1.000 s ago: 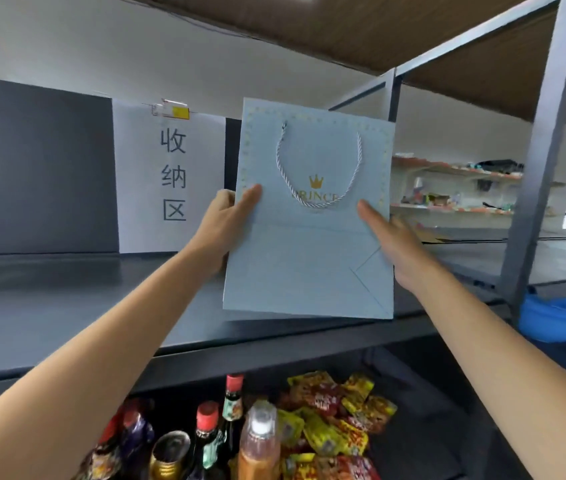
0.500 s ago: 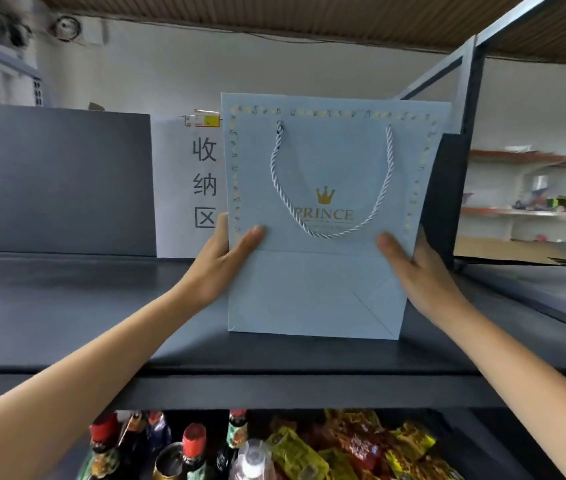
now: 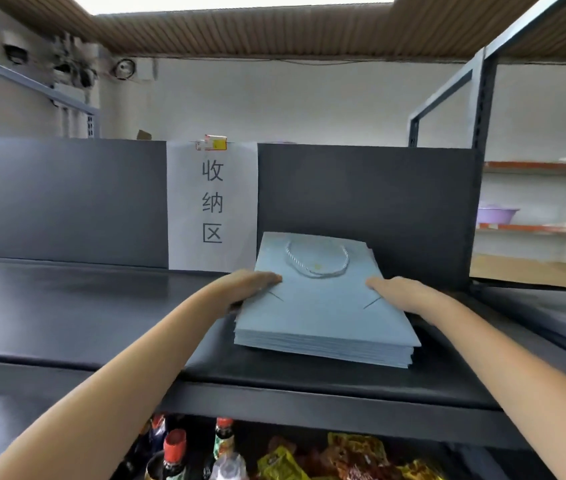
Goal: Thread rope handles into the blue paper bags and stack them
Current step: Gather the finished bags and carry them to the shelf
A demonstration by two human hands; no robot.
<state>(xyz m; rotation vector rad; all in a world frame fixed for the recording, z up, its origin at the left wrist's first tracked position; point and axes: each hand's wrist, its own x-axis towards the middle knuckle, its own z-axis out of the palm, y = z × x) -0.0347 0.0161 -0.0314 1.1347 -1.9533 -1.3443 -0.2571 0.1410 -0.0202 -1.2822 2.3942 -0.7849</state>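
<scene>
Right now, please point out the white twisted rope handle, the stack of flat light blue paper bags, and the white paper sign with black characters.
white twisted rope handle (image 3: 316, 271): head view, bottom of its loop.
stack of flat light blue paper bags (image 3: 323, 317): head view, top bag's face.
white paper sign with black characters (image 3: 212, 202): head view, middle character.

Bare forearms, apparently sleeveless; no jewellery.

Pale blue paper bags (image 3: 323, 317) with a white twisted rope handle (image 3: 316, 263) under my hands, on a dark grey shelf (image 3: 101, 306); white sign (image 3: 212, 206), grey characters.
</scene>
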